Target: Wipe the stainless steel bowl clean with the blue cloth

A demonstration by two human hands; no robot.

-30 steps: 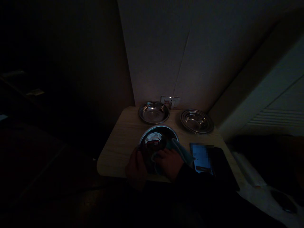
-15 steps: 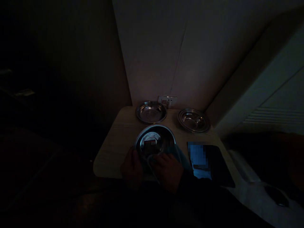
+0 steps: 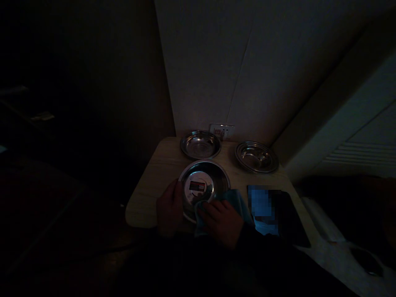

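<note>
A: What lies at the left?
B: The pale table, its left part in dim light. Then the person's left hand, thumb and fingers pinching the left rim of the bowl.
A: Where is that bowl?
B: Near the table's near edge, between the two hands, open side up. A dark label with red on it sits on its shiny bottom.
A: And behind it?
B: A shallow metal dish, on the far side, just beyond the bowl. Slightly right of that, a socket is set low in the wall.
A: The right hand?
B: Its fingers are bent over a blue cloth, holding it against the bowl's near right side. What the hidden thumb does, one cannot tell.
A: Farther right?
B: A stack of metal dishes, far right on the table. Nearer, a dark device lies flat, its lit screen blurred.
</note>
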